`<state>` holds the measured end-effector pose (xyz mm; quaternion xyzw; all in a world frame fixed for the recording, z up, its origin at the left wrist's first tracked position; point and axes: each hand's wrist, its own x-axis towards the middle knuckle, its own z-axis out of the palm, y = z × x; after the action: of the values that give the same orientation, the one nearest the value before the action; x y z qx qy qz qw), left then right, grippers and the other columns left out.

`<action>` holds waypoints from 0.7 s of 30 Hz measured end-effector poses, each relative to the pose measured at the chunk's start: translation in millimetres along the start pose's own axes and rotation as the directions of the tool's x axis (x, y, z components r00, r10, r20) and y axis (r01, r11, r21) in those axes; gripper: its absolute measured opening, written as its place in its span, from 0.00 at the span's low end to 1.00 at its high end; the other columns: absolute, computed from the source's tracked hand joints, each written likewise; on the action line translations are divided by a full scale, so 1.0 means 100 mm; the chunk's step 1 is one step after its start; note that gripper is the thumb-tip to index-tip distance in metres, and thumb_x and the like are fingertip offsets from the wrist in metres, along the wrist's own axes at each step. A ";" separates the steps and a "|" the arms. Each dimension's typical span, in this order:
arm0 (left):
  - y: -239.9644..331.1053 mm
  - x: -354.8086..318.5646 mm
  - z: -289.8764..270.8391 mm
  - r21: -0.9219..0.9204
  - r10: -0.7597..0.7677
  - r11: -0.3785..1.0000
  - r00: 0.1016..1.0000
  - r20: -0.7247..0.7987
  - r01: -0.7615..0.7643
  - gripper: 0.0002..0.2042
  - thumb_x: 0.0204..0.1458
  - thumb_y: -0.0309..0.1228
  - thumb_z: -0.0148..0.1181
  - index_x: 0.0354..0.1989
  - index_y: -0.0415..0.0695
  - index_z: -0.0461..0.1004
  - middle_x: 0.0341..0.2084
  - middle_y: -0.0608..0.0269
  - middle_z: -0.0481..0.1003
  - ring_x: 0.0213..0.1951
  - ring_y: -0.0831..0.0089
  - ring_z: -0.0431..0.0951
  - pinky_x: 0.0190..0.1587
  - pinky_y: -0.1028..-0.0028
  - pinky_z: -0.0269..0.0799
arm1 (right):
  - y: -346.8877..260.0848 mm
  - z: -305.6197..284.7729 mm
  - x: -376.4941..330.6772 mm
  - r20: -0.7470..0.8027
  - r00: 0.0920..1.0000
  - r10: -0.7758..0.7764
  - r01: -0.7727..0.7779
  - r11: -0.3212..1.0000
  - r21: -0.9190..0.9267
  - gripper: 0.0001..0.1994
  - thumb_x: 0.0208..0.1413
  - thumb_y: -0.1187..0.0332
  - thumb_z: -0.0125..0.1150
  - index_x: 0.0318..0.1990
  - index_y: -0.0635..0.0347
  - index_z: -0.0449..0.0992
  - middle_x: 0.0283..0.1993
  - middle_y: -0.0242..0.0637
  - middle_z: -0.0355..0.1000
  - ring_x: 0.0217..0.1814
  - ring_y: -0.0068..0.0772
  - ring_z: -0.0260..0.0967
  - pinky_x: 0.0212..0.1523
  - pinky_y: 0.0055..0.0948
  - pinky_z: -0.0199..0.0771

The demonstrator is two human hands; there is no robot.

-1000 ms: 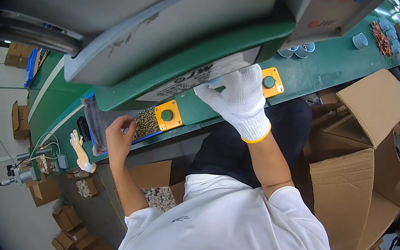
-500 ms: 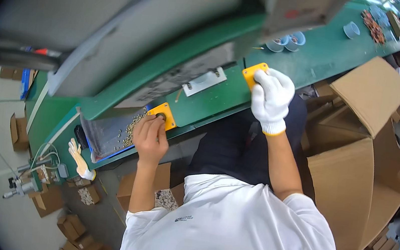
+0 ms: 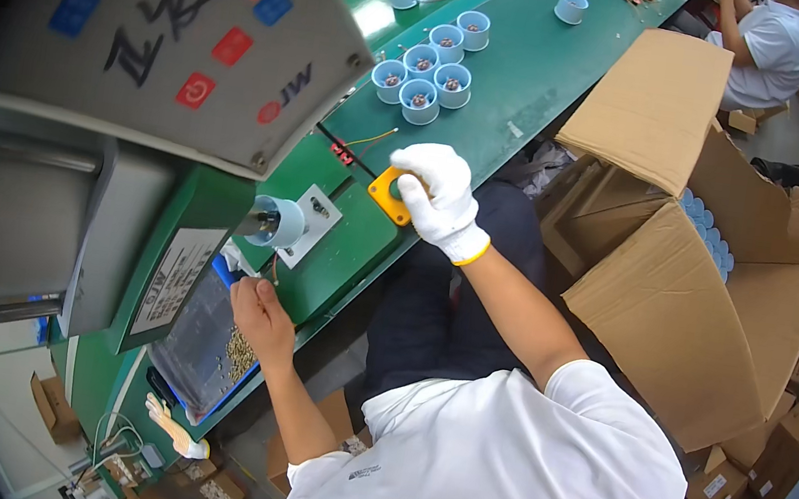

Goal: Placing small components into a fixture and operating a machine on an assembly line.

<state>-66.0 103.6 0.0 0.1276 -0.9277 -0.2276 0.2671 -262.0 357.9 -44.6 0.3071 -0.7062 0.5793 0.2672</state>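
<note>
My right hand (image 3: pixel 439 197), in a white knit glove with a yellow cuff, is closed over a yellow push-button box (image 3: pixel 388 197) at the bench's near edge, thumb by its round button. My bare left hand (image 3: pixel 262 324) is beside the parts tray, fingers bent together; what they hold, if anything, is hidden. Just beyond it, a light-blue plastic cup (image 3: pixel 282 223) lies on its side against the machine's metal spindle (image 3: pixel 257 223). Next to the cup is a white fixture plate (image 3: pixel 311 230) with metal fittings. A thin wire (image 3: pixel 276 269) hangs below the cup.
The grey machine panel (image 3: pixel 176 28) looms at upper left. Several blue cups (image 3: pixel 419 101) holding copper-coloured parts stand on the green bench (image 3: pixel 533 75). A blue-edged tray (image 3: pixel 185 347) holds small brass pieces. An open carton (image 3: pixel 681 337) stands at right; a co-worker (image 3: pixel 773 56) is beyond.
My view has shifted, bringing the panel and the row of cups into sight. The yellow box that showed under my left hand is no longer visible. My right hand stays on its yellow box.
</note>
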 end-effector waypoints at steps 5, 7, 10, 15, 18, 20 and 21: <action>0.23 0.06 0.06 -0.101 -0.130 0.986 0.992 0.002 0.129 0.06 0.65 0.26 0.59 0.40 0.36 0.76 0.32 0.55 0.77 0.31 0.65 0.76 0.37 0.69 0.71 | -0.04 0.01 -0.03 -0.022 0.998 0.050 -0.049 0.998 0.047 0.10 0.56 0.72 0.62 0.44 0.61 0.81 0.42 0.45 0.80 0.46 0.49 0.77 0.49 0.41 0.77; 0.22 0.07 0.05 -0.109 -0.102 0.989 0.995 -0.006 0.100 0.05 0.63 0.26 0.61 0.39 0.36 0.77 0.32 0.55 0.78 0.31 0.65 0.77 0.38 0.70 0.72 | -0.03 0.00 -0.01 -0.027 0.998 0.062 -0.060 0.997 0.057 0.09 0.55 0.73 0.62 0.44 0.60 0.81 0.41 0.44 0.80 0.45 0.49 0.77 0.48 0.41 0.77; 0.21 0.08 0.03 -0.113 -0.053 0.992 0.998 -0.023 0.050 0.04 0.60 0.24 0.65 0.39 0.36 0.80 0.32 0.55 0.79 0.32 0.65 0.79 0.40 0.71 0.74 | -0.01 0.01 0.00 -0.025 0.998 0.057 -0.056 0.998 0.039 0.09 0.55 0.73 0.62 0.43 0.60 0.81 0.42 0.44 0.80 0.45 0.49 0.77 0.48 0.41 0.77; 0.24 0.09 -0.02 -0.140 -0.103 0.985 0.995 0.001 0.102 0.05 0.55 0.22 0.68 0.39 0.36 0.82 0.32 0.56 0.80 0.34 0.67 0.81 0.41 0.72 0.75 | -0.01 0.06 -0.02 -0.016 0.998 0.063 -0.061 0.996 0.070 0.09 0.56 0.73 0.63 0.44 0.61 0.81 0.41 0.44 0.80 0.45 0.49 0.77 0.48 0.41 0.77; 0.22 0.10 -0.06 -0.139 -0.124 0.983 0.992 -0.009 0.122 0.05 0.55 0.22 0.68 0.38 0.36 0.82 0.32 0.57 0.80 0.34 0.67 0.80 0.41 0.72 0.75 | 0.01 0.06 -0.05 -0.032 0.998 0.063 -0.061 0.997 0.047 0.10 0.57 0.72 0.63 0.45 0.62 0.81 0.42 0.45 0.79 0.45 0.48 0.77 0.48 0.40 0.78; 0.20 0.12 -0.07 -0.190 -0.133 0.972 0.990 0.037 0.138 0.05 0.55 0.23 0.69 0.38 0.37 0.82 0.32 0.57 0.81 0.33 0.68 0.80 0.39 0.71 0.75 | 0.02 0.04 -0.10 -0.005 0.996 0.090 -0.090 0.992 0.088 0.10 0.58 0.73 0.61 0.47 0.64 0.81 0.45 0.46 0.78 0.47 0.44 0.77 0.50 0.38 0.78; 0.19 0.14 -0.08 -0.218 -0.134 0.965 0.989 0.059 0.144 0.05 0.55 0.23 0.70 0.38 0.37 0.82 0.32 0.57 0.82 0.32 0.68 0.80 0.39 0.71 0.76 | 0.02 0.04 -0.11 0.003 0.992 0.125 -0.124 0.987 0.099 0.11 0.60 0.73 0.60 0.48 0.65 0.80 0.49 0.46 0.77 0.49 0.41 0.77 0.52 0.35 0.77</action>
<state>-75.5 111.9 21.2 0.1568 -0.8909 -0.3506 0.2426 -256.3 355.3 -54.4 0.2744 -0.6939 0.6297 0.2159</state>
